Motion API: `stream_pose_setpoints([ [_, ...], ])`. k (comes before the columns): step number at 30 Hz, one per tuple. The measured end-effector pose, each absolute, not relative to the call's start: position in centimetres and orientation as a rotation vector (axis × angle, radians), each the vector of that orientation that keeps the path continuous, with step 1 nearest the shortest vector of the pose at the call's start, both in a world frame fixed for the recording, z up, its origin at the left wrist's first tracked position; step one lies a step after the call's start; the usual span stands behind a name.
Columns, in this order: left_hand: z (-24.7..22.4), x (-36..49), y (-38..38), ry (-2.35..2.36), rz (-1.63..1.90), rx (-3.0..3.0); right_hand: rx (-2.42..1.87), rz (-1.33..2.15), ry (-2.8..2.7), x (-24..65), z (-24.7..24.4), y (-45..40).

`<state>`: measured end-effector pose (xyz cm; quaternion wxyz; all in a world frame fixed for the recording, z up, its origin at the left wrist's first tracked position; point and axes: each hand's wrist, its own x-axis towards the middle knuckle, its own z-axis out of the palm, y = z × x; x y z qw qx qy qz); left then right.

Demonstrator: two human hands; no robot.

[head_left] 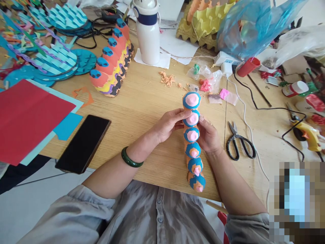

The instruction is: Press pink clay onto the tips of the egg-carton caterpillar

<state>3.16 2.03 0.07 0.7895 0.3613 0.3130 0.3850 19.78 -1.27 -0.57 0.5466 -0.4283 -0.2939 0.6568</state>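
Note:
Both of my hands hold a long egg-carton strip (191,135) upright over the table near its front edge. Its row of bumps is coated in orange and blue, with pink clay on each tip. The pink is broad on the upper bumps and small on the lower ones. My left hand (171,125) grips the strip's left side, its thumb on the pink of the second bump from the top. From the right, my right hand (208,134) closes on the same strip, its thumb at that bump's edge; its other fingers are mostly hidden behind.
Black-handled scissors (238,140) lie right of my hands, beside a white cable (247,123). A phone (83,144) and red paper (33,118) are at left. Behind stand a finished-looking orange carton piece (111,61), a white bottle (148,37) and small clay bags (205,83).

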Motion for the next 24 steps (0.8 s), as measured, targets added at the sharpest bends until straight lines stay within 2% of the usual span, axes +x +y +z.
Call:
stream_pose_setpoints([
  [24, 0.00, 3.52, 2.07, 0.776, 0.843, 0.691, -1.066, 1.531, -0.716, 19.10, -0.53, -1.49],
])
